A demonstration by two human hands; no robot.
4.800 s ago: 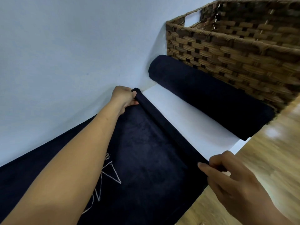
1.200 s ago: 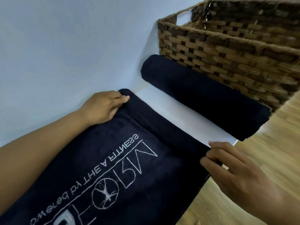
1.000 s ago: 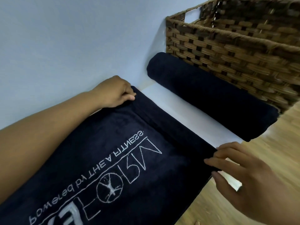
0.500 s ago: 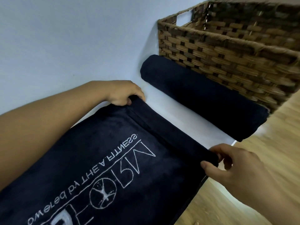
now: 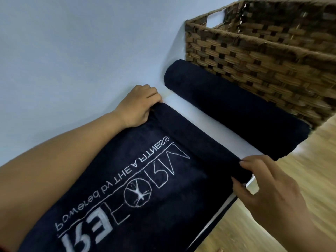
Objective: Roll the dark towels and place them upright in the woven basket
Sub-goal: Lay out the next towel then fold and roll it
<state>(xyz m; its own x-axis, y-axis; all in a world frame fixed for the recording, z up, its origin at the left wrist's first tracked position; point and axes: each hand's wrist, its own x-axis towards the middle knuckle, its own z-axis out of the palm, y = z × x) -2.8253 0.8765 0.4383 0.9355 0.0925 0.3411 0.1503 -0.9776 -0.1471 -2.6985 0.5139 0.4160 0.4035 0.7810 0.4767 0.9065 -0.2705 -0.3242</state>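
Dark towel roll (image 5: 200,140) apparently gripped beneath fingers (image 5: 254,160) of left hand (image 5: 138,106), right hand (image 5: 272,193).

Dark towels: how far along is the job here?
Done: one rolled towel lies on its side beside the woven basket. In hand: left hand and right hand grip the narrow started roll of the printed towel; most lies flat. Left: finish rolling, stand both upright in the basket.

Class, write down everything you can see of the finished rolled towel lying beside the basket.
The rolled towel is a dark navy, plush-looking cylinder, tightly wound with no loose edge showing. It lies on its side on the white surface, against the woven basket, one end near the wall. Neither the left hand nor the right hand touches it; both grip the half-rolled towel.
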